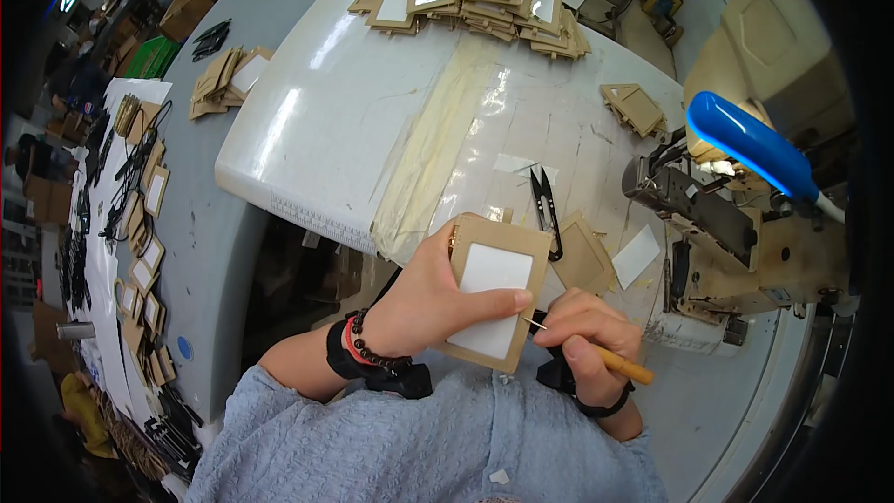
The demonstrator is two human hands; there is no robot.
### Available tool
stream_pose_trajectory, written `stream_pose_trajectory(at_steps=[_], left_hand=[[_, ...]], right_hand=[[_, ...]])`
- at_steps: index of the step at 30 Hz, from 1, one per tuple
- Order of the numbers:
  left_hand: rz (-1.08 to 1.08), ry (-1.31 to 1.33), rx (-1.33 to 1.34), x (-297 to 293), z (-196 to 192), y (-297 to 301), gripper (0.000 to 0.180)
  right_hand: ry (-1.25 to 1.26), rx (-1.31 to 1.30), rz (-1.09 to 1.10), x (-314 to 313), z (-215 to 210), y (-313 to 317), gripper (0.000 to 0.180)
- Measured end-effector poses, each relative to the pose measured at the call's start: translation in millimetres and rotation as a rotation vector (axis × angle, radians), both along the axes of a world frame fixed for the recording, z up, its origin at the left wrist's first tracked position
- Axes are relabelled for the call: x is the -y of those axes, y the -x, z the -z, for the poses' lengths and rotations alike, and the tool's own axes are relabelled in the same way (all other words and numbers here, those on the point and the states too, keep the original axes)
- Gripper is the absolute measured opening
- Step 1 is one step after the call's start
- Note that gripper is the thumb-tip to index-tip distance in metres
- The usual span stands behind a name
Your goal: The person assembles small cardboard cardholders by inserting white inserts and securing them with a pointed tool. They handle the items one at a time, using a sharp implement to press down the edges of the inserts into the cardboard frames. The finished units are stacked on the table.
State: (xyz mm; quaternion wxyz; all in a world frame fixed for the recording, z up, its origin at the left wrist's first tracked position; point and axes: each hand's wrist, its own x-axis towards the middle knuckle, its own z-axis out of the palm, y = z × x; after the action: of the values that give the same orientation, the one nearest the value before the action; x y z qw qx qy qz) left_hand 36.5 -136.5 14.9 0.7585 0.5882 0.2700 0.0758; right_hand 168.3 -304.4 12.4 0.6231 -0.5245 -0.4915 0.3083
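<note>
**Left hand grasps a beige card holder, right hand a pointed tool**

The beige card holder is at the near side of the white table, lifted close to the person's body, with its white window facing up. The left hand grasps it from the left: the thumb presses on the front, and the other fingers are mostly hidden behind. The right hand is closed around the wooden handle of the pointed tool. Its thin metal tip is at the right edge of the holder; whether it enters the material, I cannot tell.

Just beyond the hands lie black thread snips, a flat beige piece and a white card. On the right stands a sewing machine. At the far side there is a pile of similar holders.
</note>
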Motion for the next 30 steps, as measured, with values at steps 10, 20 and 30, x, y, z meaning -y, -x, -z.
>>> stream_pose_trajectory(at_steps=[10, 20, 30], left_hand=[[-0.004, 0.024, 0.007, -1.1, -1.3, -0.4, 0.056], [0.015, -0.008, 0.023, -3.5, -4.5, 1.4, 0.056], [0.014, 0.017, 0.013, -3.2, -3.3, 2.4, 0.059]], right_hand=[[0.001, 0.012, -0.004, -0.8, 1.0, -0.5, 0.016], [0.005, -0.014, 0.024, -0.6, 1.7, 4.7, 0.014], [-0.069, 0.017, 0.000, 1.6, 2.2, 0.9, 0.016]])
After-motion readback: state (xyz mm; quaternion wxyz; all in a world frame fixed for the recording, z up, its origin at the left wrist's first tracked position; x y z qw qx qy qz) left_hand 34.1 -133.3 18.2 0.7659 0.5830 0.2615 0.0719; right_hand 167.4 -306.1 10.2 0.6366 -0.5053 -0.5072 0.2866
